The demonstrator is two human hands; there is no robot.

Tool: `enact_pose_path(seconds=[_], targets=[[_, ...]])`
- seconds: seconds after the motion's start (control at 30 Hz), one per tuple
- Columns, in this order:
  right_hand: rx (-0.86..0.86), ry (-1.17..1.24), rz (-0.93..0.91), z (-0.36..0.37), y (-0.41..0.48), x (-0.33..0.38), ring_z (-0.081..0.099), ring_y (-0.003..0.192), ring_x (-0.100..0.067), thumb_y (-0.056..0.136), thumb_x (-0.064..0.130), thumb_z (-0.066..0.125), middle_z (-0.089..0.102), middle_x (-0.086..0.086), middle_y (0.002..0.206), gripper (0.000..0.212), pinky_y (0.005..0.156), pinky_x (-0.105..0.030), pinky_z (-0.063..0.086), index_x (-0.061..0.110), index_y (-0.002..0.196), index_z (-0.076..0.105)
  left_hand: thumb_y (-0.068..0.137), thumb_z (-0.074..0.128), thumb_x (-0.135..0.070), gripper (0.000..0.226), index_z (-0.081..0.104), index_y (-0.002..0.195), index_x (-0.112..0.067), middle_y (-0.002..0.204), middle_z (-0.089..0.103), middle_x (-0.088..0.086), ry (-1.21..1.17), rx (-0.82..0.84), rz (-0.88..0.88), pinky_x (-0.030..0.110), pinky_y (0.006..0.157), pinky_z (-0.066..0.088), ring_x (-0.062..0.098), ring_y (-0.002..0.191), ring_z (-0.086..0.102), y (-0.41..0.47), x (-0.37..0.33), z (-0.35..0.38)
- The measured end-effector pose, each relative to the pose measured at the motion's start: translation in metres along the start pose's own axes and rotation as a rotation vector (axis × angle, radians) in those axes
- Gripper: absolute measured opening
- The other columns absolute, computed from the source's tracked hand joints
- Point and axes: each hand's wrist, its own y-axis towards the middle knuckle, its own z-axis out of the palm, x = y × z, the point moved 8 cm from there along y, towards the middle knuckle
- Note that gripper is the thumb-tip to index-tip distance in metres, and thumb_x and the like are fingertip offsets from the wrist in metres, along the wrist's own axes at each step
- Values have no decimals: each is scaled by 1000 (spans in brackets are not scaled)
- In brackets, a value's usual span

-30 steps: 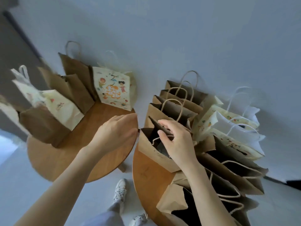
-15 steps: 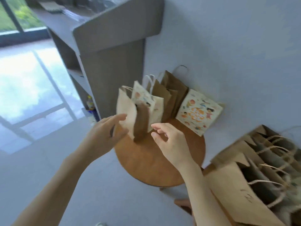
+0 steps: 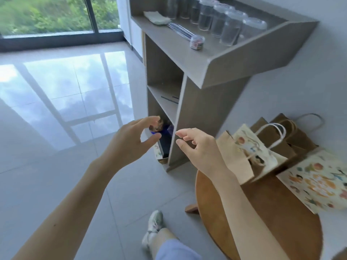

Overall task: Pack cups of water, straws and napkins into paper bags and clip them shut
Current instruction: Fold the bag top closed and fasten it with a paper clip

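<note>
On top of a grey shelf unit [image 3: 221, 59] stands a row of clear lidded cups of water [image 3: 231, 28], with a bundle of straws [image 3: 181, 30], a stack of napkins [image 3: 156, 18] and a small jar [image 3: 197, 42] beside them. Several paper bags, brown [image 3: 234, 162] and printed [image 3: 319, 182], stand on a round wooden table [image 3: 262, 212] at the right. My left hand [image 3: 131, 143] and my right hand [image 3: 201, 151] hover in mid-air in front of the shelf unit's lower compartments. Both have loosely curled fingers and hold nothing.
Glossy grey floor tiles [image 3: 56, 109] stretch to a large window [image 3: 56, 15] at the back left. The unit's bottom compartment holds a dark blue object [image 3: 164, 134]. My shoe [image 3: 155, 222] and trouser leg show below. A grey wall rises at the right.
The view has swung left and up from the bag tables to the shelf unit. My right hand has left the brown bag it reached into; both hands now float free before the unit.
</note>
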Motion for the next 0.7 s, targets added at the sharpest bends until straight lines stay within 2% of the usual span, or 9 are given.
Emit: enact_pose_path(seconds=[0.13,0.23,0.43,0.57,0.7], targets=[[-31,47,-5,18,87,-8,58,87,-2,88,20,62,65,10,103,21,75,-5,42,19,108,67,88,60,-29,41,53,128,-23,121,62,-4,30,3,23,39,92,50,17,110,57,72,40,-15],[-27,43,6,25,159,-13,58,91,-2,89,22,60,65,7,109,24,74,-1,41,19,112,65,88,59,-30,40,54,127,-24,121,61,-5,47,-7,49,38,93,50,16,111,57,139,69,-29],[-134,36,54,6,263,-21,58,91,-2,89,21,60,62,13,105,24,74,-2,41,23,112,64,89,57,-32,40,53,129,-24,122,61,-6,55,65,131,29,90,47,15,108,58,254,93,-32],[-231,73,107,-2,314,-34,59,91,-1,88,19,61,61,14,104,25,77,-5,44,24,112,64,89,57,-33,41,52,129,-26,121,60,-9,16,94,204,32,91,48,13,105,58,328,106,-27],[-373,15,141,-7,357,-53,57,90,-4,87,21,62,59,16,99,24,78,-20,50,21,111,65,89,54,-39,39,56,125,-24,116,63,-8,-5,126,359,37,89,48,15,109,56,406,110,-11]])
